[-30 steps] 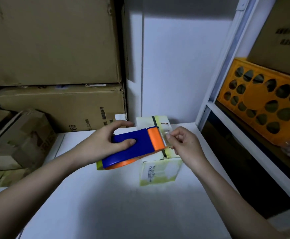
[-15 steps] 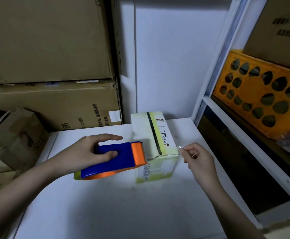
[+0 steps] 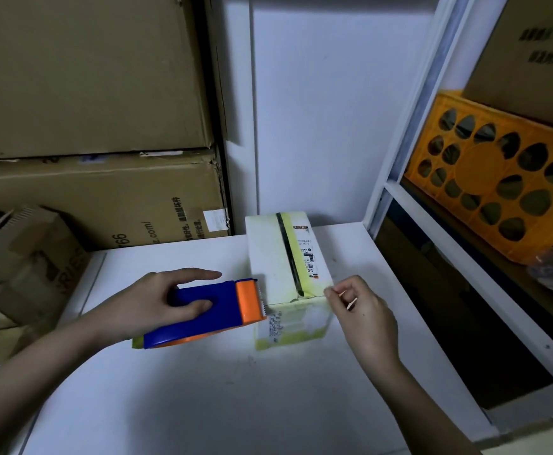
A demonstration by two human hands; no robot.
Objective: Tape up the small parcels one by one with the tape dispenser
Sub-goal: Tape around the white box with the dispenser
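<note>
- Blue and orange plastic make up the tape dispenser (image 3: 202, 315), which the left hand (image 3: 156, 307) grips from above: the thumb is curled into the recess in the blue body, the forefinger reaches straight out over its far side, and the other fingers are hidden behind it.
- The dispenser's long axis runs left to right across the white table (image 3: 202, 399), slightly tilted, with the orange cutter end pointing right and touching or nearly touching the near left edge of the parcel (image 3: 285, 267); its blue tail points back toward the left wrist.
- The parcel, a small pale yellow-white box, stands on the table right of centre, near the back wall. Its long axis runs away from the camera, a dark strip lies along the top from front to back, and a printed label sits beside that strip on the right.
- A second printed label shows on the parcel's near face.
- The right hand (image 3: 362, 315) sits at the parcel's near right top corner, fingers curled with thumb and forefinger pinched together; they appear to hold the end of a clear tape, though the tape itself is too faint to be sure.
- Brown cardboard boxes (image 3: 97, 205) are stacked at the left behind the table.
- An orange perforated crate (image 3: 485, 198) rests on the white shelf frame (image 3: 432, 231) at the right.
</note>
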